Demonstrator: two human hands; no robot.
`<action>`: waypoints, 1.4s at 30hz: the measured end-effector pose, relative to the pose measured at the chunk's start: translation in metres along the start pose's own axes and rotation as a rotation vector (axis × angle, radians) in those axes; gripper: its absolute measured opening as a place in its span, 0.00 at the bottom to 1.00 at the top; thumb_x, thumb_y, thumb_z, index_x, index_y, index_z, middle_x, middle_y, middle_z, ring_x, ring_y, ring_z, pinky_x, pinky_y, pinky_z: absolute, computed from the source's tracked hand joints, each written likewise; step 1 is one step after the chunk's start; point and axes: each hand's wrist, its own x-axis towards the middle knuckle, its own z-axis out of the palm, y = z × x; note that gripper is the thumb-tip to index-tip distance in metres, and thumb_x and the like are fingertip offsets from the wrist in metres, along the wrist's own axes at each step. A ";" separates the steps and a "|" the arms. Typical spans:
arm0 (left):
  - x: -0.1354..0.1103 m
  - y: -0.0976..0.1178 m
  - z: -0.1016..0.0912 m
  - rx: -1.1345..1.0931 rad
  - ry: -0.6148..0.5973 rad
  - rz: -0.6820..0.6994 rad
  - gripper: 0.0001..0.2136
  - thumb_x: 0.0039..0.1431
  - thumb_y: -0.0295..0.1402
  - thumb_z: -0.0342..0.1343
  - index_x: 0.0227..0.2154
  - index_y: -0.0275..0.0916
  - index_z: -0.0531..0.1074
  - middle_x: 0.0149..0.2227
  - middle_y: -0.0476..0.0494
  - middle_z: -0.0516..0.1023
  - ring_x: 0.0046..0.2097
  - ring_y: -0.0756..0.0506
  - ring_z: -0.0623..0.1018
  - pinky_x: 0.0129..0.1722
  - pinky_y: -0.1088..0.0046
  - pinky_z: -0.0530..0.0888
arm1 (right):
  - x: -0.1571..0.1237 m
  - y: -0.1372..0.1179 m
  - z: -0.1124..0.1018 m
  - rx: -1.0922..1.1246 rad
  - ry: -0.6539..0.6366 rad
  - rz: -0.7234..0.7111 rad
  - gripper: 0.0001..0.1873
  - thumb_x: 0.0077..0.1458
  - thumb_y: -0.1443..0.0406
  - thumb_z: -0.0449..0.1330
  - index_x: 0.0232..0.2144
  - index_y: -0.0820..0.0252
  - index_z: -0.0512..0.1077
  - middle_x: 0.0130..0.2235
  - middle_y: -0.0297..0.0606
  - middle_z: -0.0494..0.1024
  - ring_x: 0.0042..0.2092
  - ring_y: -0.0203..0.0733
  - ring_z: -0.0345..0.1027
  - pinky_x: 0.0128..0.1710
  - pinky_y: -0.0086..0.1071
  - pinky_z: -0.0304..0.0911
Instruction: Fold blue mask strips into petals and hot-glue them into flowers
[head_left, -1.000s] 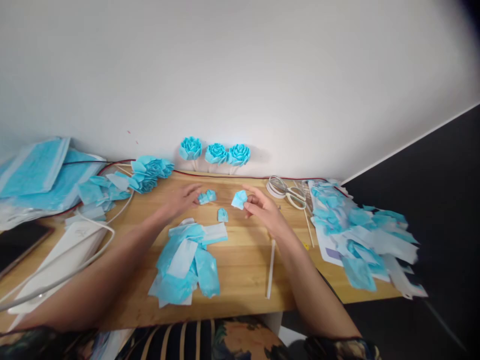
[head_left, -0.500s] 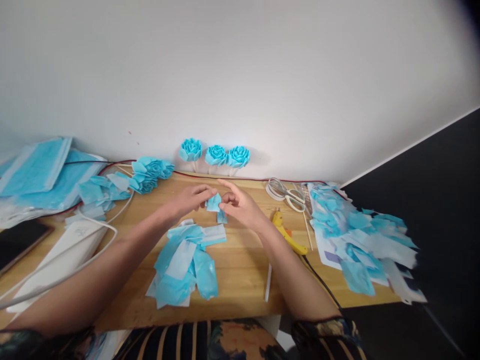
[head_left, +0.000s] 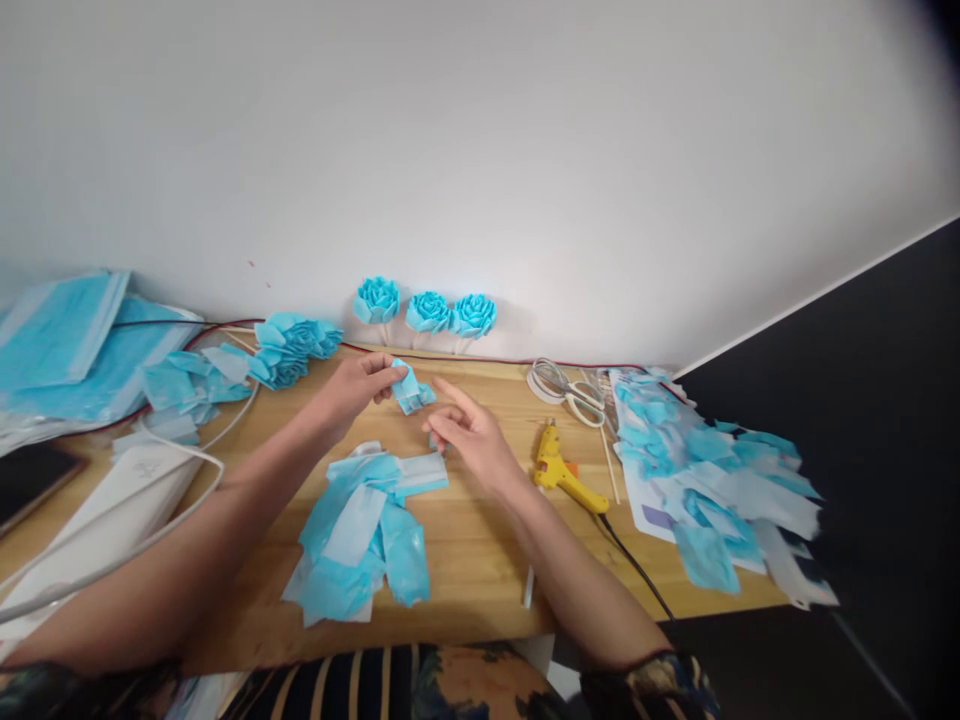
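A folded piece of light-blue mask fabric [head_left: 409,388] is pinched between the thumb and fingers of my left hand [head_left: 362,390], above the table. Close by on the right, my right hand [head_left: 472,435] has its index finger stretched towards that piece, with the thumb and other fingers curled together. A small blue fabric scrap [head_left: 433,441] shows beneath these curled fingers and seems held by them; most of it is hidden. Just in front of both hands lies a loose pile of blue and white fabric strips [head_left: 352,540].
Three blue fabric roses [head_left: 428,312] stand against the wall, with more fabric flowers [head_left: 289,350] lying to their left. A yellow glue gun [head_left: 559,465], scissors [head_left: 585,400] and a heap of cut pieces [head_left: 712,470] lie right. Masks [head_left: 67,330] and a white power strip [head_left: 112,530] lie left.
My left hand has moved left with the blue fabric piece, away from my right hand. The right hand's fingers no longer touch that piece. The view has shifted slightly.
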 end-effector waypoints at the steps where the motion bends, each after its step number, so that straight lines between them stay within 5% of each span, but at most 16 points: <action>1: 0.002 -0.003 -0.003 0.020 0.020 -0.009 0.15 0.50 0.45 0.61 0.22 0.38 0.70 0.22 0.51 0.67 0.26 0.50 0.65 0.29 0.72 0.62 | -0.006 0.001 -0.006 -0.054 0.042 -0.022 0.34 0.54 0.59 0.64 0.62 0.55 0.64 0.33 0.34 0.80 0.29 0.34 0.67 0.31 0.30 0.66; 6: 0.012 -0.024 -0.026 0.215 0.128 -0.017 0.15 0.49 0.47 0.59 0.22 0.39 0.69 0.21 0.51 0.68 0.26 0.49 0.66 0.28 0.73 0.62 | -0.050 0.001 -0.045 -0.356 0.208 -0.044 0.24 0.59 0.57 0.59 0.57 0.56 0.71 0.36 0.39 0.83 0.35 0.41 0.75 0.41 0.38 0.72; 8: 0.017 -0.033 -0.035 0.378 0.133 0.012 0.16 0.50 0.47 0.57 0.21 0.39 0.68 0.20 0.52 0.67 0.25 0.49 0.66 0.27 0.72 0.60 | -0.070 0.000 -0.059 -0.557 0.156 -0.060 0.23 0.62 0.57 0.55 0.58 0.55 0.70 0.40 0.43 0.83 0.43 0.46 0.77 0.47 0.45 0.72; 11: 0.022 -0.041 -0.044 0.653 0.020 0.074 0.18 0.51 0.47 0.55 0.16 0.40 0.64 0.17 0.53 0.63 0.23 0.49 0.64 0.25 0.71 0.55 | -0.097 -0.004 -0.080 -1.072 -0.022 -0.178 0.23 0.61 0.60 0.57 0.59 0.49 0.69 0.60 0.45 0.74 0.64 0.57 0.61 0.62 0.60 0.56; 14: 0.025 -0.044 -0.048 0.820 -0.088 0.086 0.19 0.53 0.48 0.53 0.14 0.40 0.66 0.16 0.51 0.65 0.23 0.48 0.66 0.25 0.70 0.54 | -0.118 -0.004 -0.110 -1.439 0.092 -0.189 0.28 0.64 0.64 0.51 0.65 0.50 0.61 0.66 0.46 0.64 0.68 0.58 0.54 0.63 0.63 0.53; 20: 0.028 -0.050 -0.046 0.986 0.050 0.064 0.18 0.52 0.47 0.57 0.41 0.41 0.77 0.33 0.42 0.81 0.35 0.40 0.78 0.30 0.71 0.63 | -0.138 0.021 -0.153 -1.643 0.103 -0.183 0.37 0.58 0.71 0.51 0.69 0.56 0.51 0.63 0.49 0.69 0.64 0.56 0.63 0.60 0.54 0.64; 24: 0.025 -0.055 -0.041 0.942 0.163 0.066 0.16 0.54 0.47 0.56 0.37 0.39 0.76 0.32 0.40 0.81 0.33 0.41 0.77 0.28 0.71 0.61 | -0.131 0.035 -0.152 -1.659 0.102 -0.220 0.40 0.54 0.75 0.50 0.68 0.60 0.52 0.62 0.51 0.69 0.63 0.54 0.64 0.60 0.51 0.65; 28: 0.022 -0.058 -0.039 0.820 0.116 0.083 0.16 0.56 0.47 0.52 0.25 0.40 0.75 0.28 0.43 0.80 0.29 0.43 0.75 0.27 0.71 0.61 | -0.121 0.038 -0.150 -1.655 0.151 -0.249 0.41 0.50 0.78 0.48 0.67 0.61 0.53 0.59 0.52 0.73 0.60 0.53 0.67 0.59 0.50 0.66; 34: 0.020 -0.060 -0.043 0.795 0.097 0.128 0.17 0.58 0.44 0.49 0.24 0.40 0.77 0.27 0.43 0.81 0.35 0.41 0.77 0.30 0.71 0.64 | -0.113 0.030 -0.151 -1.484 0.263 -0.122 0.37 0.51 0.73 0.52 0.64 0.59 0.60 0.54 0.50 0.76 0.55 0.55 0.72 0.54 0.51 0.69; 39: 0.014 -0.059 -0.038 0.796 0.072 0.168 0.14 0.58 0.41 0.50 0.29 0.42 0.79 0.35 0.41 0.83 0.41 0.38 0.78 0.37 0.69 0.68 | -0.103 -0.008 -0.134 -0.836 0.506 0.054 0.34 0.56 0.61 0.56 0.64 0.55 0.59 0.48 0.46 0.79 0.39 0.47 0.76 0.35 0.39 0.72; 42: 0.010 -0.057 -0.032 0.875 0.032 0.238 0.12 0.58 0.40 0.52 0.32 0.41 0.79 0.38 0.38 0.83 0.42 0.37 0.78 0.41 0.66 0.67 | -0.088 -0.029 -0.103 -0.431 0.411 0.061 0.33 0.57 0.55 0.59 0.63 0.54 0.60 0.42 0.40 0.79 0.29 0.38 0.70 0.26 0.32 0.66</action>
